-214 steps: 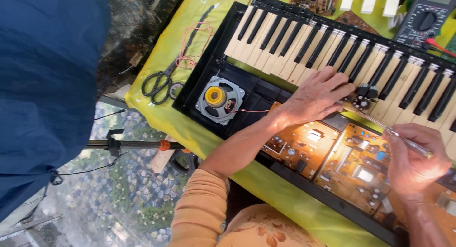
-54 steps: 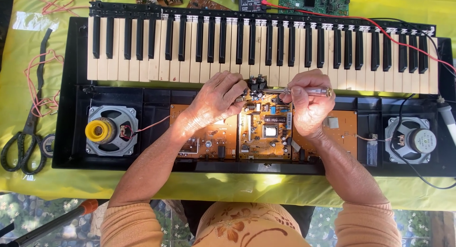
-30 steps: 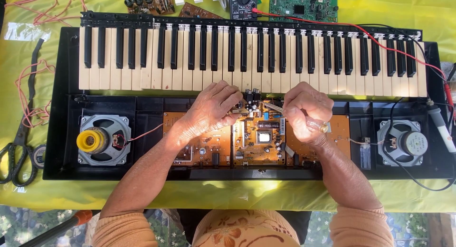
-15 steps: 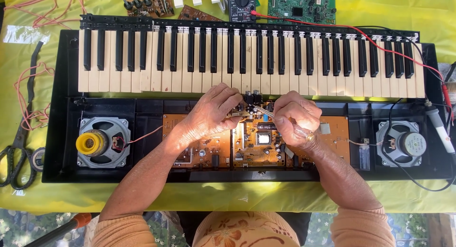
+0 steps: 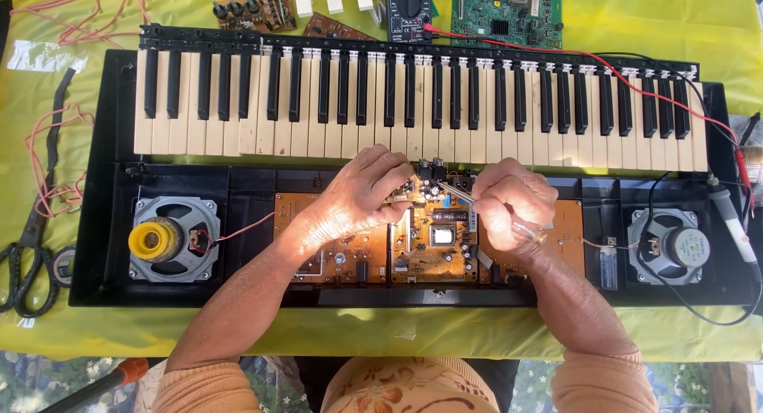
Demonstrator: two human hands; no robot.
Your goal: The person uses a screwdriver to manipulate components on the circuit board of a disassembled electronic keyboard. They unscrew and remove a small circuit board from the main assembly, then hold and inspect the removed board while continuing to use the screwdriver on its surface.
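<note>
Lying at the far left edge of the frame, black-handled scissors [image 5: 22, 262] are resting on the yellow-green plastic cloth [image 5: 660, 7] covering the table, with loose pink wire [image 5: 48, 155] curling just above them. Sitting in the lower left of the opened black electronic keyboard case [image 5: 95, 222], a round grey speaker with a yellow centre [image 5: 171, 238] is trailing a thin red wire toward the middle. Running across the upper half of the frame, the row of cream and black keys [image 5: 318, 103] is filling the case from side to side.

Coming in from the lower centre, the left hand [image 5: 358, 202] is curling its fingers [image 5: 397, 170] down onto the upper edge of the orange-brown circuit board [image 5: 433, 238] at the centre of the case, steadying it. Just right of it, the right hand [image 5: 513, 206] is closing in a pinch around a slim silver-tipped tool with a clear handle [image 5: 477, 206], whose tip is pointing left at the small dark components near the left fingertips.

Further right, a second grey speaker [image 5: 671, 246] is sitting in the case, while a white-bodied probe [image 5: 731, 226] is lying beside it. At the top centre, a dark multimeter [image 5: 409, 3] and a green circuit board [image 5: 509, 15] are lying on the cloth.
</note>
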